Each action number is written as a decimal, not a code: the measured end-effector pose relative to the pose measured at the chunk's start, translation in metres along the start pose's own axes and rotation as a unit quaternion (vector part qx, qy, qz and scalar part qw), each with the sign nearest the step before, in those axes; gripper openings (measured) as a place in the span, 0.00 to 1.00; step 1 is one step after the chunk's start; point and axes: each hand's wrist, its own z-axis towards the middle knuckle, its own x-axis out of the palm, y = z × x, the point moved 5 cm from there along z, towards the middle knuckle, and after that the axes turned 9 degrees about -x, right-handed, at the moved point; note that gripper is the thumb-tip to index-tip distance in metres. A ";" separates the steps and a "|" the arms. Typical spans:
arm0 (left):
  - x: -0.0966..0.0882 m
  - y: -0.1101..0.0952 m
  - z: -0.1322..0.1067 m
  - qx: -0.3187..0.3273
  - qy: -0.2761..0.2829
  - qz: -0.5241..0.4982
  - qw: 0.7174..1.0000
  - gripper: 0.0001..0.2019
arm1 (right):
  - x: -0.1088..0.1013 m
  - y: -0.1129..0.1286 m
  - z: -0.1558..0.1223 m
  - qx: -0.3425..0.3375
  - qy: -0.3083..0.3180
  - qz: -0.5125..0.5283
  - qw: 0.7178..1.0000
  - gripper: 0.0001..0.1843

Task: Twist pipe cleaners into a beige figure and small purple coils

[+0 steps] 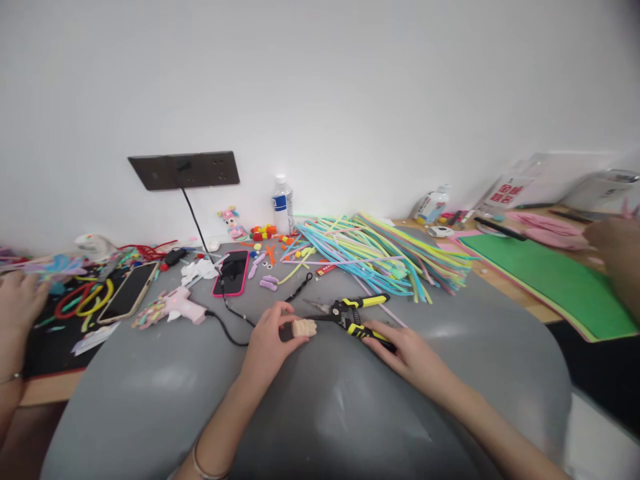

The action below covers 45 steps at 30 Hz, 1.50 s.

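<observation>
My left hand [270,343] pinches a small beige fuzzy piece [305,327] just above the grey mat [450,347]. My right hand [403,347] rests on the lower handle of the black and yellow pliers [350,312], which lie on the mat with their jaws pointing left, close to the beige piece. A black twisted cord [300,285] lies just beyond them.
A heap of coloured pipe cleaners [380,253] lies behind the pliers. A pink-cased phone [232,273], a pink glue gun [175,307], another phone [131,291] and a water bottle [283,203] stand further back. Other people's hands show at the left [17,300] and right [615,250] edges, by green sheets [555,280].
</observation>
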 end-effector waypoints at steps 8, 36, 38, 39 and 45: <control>0.000 0.005 0.002 0.012 0.005 -0.001 1.000 0.20 | 0.002 -0.003 -0.001 -0.022 0.012 -0.007 1.000 0.21; -0.003 -0.001 0.001 0.018 0.019 0.017 1.000 0.15 | -0.001 -0.002 -0.001 -0.028 0.103 0.015 0.994 0.13; -0.003 0.001 0.001 0.023 0.019 0.016 0.999 0.14 | 0.000 -0.003 -0.003 -0.029 0.098 0.014 0.995 0.13; -0.003 0.001 0.001 0.027 0.019 0.018 0.999 0.13 | 0.001 -0.003 -0.003 -0.029 0.093 0.012 0.995 0.13; -0.003 0.002 -0.002 0.054 -0.008 0.031 0.998 0.10 | 0.002 -0.004 -0.008 -0.029 0.070 0.009 0.997 0.13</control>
